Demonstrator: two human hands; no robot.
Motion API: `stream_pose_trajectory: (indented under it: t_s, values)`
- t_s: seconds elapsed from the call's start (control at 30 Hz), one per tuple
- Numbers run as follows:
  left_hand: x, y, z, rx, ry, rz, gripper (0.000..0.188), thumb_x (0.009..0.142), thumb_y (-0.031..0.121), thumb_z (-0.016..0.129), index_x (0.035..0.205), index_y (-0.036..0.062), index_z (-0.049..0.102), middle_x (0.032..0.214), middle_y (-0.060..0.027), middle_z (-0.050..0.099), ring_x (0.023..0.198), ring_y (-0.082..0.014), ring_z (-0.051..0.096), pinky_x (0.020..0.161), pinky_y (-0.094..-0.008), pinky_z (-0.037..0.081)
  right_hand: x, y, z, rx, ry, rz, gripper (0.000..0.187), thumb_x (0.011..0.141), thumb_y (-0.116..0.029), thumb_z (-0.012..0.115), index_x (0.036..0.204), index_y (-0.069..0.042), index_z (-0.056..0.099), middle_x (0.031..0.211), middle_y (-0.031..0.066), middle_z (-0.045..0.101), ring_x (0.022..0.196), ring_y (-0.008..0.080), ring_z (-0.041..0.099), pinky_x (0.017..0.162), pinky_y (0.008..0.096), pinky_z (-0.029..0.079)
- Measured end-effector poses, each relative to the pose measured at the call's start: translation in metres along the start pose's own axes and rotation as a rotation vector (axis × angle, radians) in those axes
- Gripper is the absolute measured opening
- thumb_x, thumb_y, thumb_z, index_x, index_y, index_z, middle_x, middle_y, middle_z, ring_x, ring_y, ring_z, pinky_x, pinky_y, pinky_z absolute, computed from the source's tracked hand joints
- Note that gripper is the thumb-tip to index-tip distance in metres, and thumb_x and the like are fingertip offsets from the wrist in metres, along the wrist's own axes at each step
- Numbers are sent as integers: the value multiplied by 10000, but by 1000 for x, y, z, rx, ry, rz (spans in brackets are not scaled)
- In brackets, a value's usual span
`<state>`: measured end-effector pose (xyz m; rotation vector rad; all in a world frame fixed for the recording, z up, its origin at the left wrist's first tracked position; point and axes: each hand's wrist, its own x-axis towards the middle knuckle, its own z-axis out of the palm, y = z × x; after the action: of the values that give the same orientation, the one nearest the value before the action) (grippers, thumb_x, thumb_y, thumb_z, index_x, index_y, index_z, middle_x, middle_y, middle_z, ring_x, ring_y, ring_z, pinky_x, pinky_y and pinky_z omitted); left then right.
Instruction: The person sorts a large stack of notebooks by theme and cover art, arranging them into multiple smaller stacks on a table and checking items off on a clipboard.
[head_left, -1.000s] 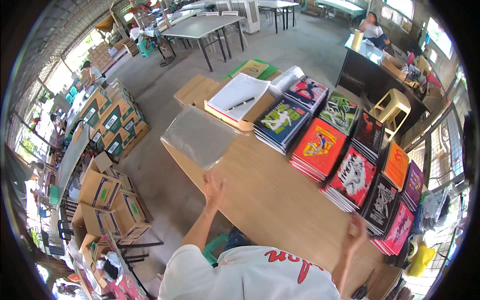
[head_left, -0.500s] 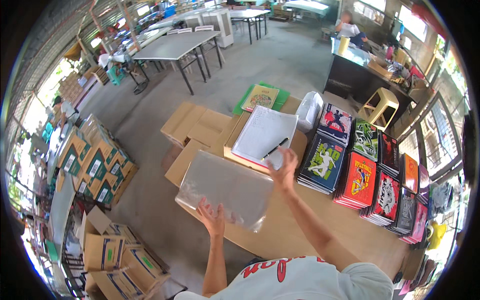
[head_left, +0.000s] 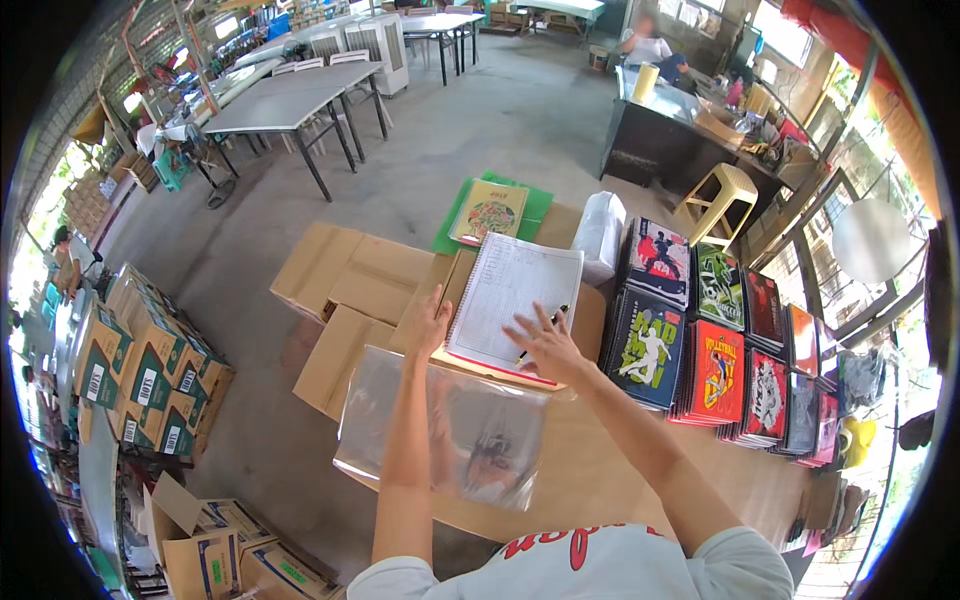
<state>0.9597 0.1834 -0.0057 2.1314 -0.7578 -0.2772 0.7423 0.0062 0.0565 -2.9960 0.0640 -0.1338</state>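
Observation:
A spiral notebook (head_left: 505, 285), open to a written page, rests on a cardboard box in front of me. My right hand (head_left: 550, 350) is over its lower right part, fingers spread, with a black pen (head_left: 562, 315) lying beneath or beside them. Next to the notebook's spiral edge, my left hand (head_left: 430, 322) is open with its fingers stretched out; whether it touches the edge I cannot tell. Clear plastic sleeves (head_left: 480, 440) lie flat on the table nearer to me, partly behind my left forearm.
Stacks of colourful sports notebooks (head_left: 715, 365) stand on the right of the table (head_left: 600, 470). Behind are a wrapped white bundle (head_left: 599, 235), a green folder (head_left: 540, 207) and a booklet (head_left: 490, 212). Cardboard boxes (head_left: 345, 345) sit at the left. A person (head_left: 645, 45) is at the far desk.
My left hand has left the plastic sleeves and moved up to the notebook's left edge. My right hand has shifted onto the page with fingers spread. The view has turned slightly right.

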Motion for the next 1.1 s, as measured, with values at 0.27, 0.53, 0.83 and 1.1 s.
stream_pose_trajectory:
  t_s: [0.27, 0.53, 0.83, 1.1]
  values:
    - [2, -14, 25, -48, 9, 67, 537, 995, 284, 441, 1496, 184, 273, 1349, -256, 487, 1197, -406, 500, 1027, -455, 383, -12, 26, 40, 342, 181, -242, 241, 773, -149, 697, 999, -124, 618, 983, 60, 554, 1081, 254, 519, 1038, 472, 319]
    - [4, -14, 31, 175, 80, -154, 653, 948, 394, 520, 1420, -24, 352, 1367, -263, 475, 1262, -394, 465, 1047, -443, 359, -36, -22, -29, 478, 424, -127, 101, 863, -131, 615, 948, -97, 574, 898, 78, 550, 899, 274, 590, 848, 461, 470]
    - [36, -18, 5, -440, -290, -314, 729, 917, 536, 522, 1374, -26, 437, 1395, -166, 478, 1316, -282, 401, 1084, -403, 289, -150, -42, 68, 474, 293, 740, 124, 880, -161, 588, 961, -69, 568, 864, 180, 611, 792, 400, 609, 655, 489, 477]
    - [23, 5, -4, 198, 118, 264, 621, 828, 506, 668, 1212, 27, 574, 1243, -205, 517, 1233, -351, 409, 1021, -476, 334, -75, -37, 14, 497, 617, 876, 36, 866, -70, 542, 890, -62, 517, 773, 171, 587, 744, 393, 593, 637, 468, 457]
